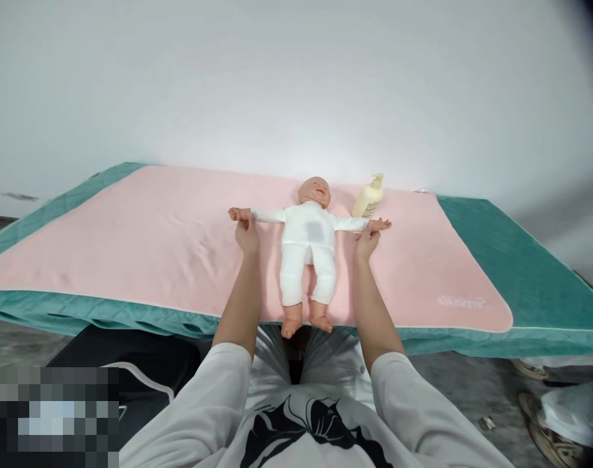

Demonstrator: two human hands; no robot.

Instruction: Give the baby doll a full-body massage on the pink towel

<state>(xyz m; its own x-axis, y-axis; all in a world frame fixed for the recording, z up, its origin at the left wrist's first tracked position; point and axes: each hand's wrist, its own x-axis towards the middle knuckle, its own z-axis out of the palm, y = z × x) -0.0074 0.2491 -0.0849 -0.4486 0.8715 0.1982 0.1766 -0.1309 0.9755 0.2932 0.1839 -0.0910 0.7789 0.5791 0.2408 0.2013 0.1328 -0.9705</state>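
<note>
A baby doll (308, 224) in a white outfit lies on its back on a pink mat (179, 247), its feet toward me at the near edge. Both of its arms are stretched straight out sideways. My left hand (248, 236) is closed round the doll's wrist on the left side. On the right, my right hand (367, 244) grips the other wrist, with the doll's hand showing beyond my fingers. Behind that wrist a pale yellow pump bottle (369, 197) rests on the mat, slightly tilted in view.
The mat covers most of a bed with a green cover (530, 266), set against a white wall (296, 84). A black chair or case (131, 351) is below on the left. Shoes (550, 422) and a plastic bag (577, 413) lie on the floor at right.
</note>
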